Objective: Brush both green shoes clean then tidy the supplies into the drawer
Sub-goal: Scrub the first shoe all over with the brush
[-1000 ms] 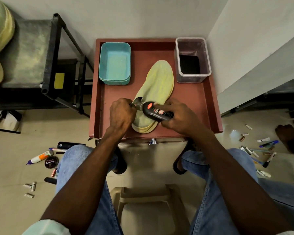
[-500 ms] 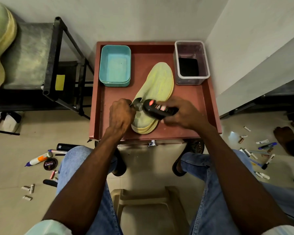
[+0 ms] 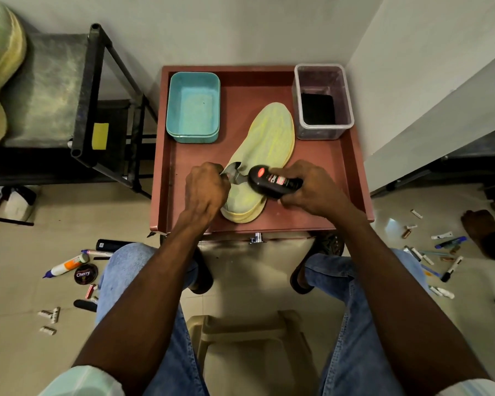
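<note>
A pale green shoe (image 3: 265, 144) lies on the red-brown table top (image 3: 252, 90), toe pointing away to the right. My left hand (image 3: 205, 190) grips the shoe at its opening near the heel. My right hand (image 3: 312, 188) holds a black brush (image 3: 272, 181) with a red label, its head resting on the side of the shoe by the opening. The second green shoe (image 3: 0, 72) sits on the black rack at the far left. The drawer under the table top shows only its metal knob (image 3: 257, 238).
A teal tub (image 3: 193, 107) stands at the table's back left, a clear box (image 3: 322, 101) with a dark item inside at the back right. Markers, a polish tin (image 3: 85, 274) and small bits litter the floor on both sides. A beige stool (image 3: 249, 347) stands between my knees.
The brush has shifted slightly along the shoe's side by the opening. My left hand keeps its hold on the shoe.
</note>
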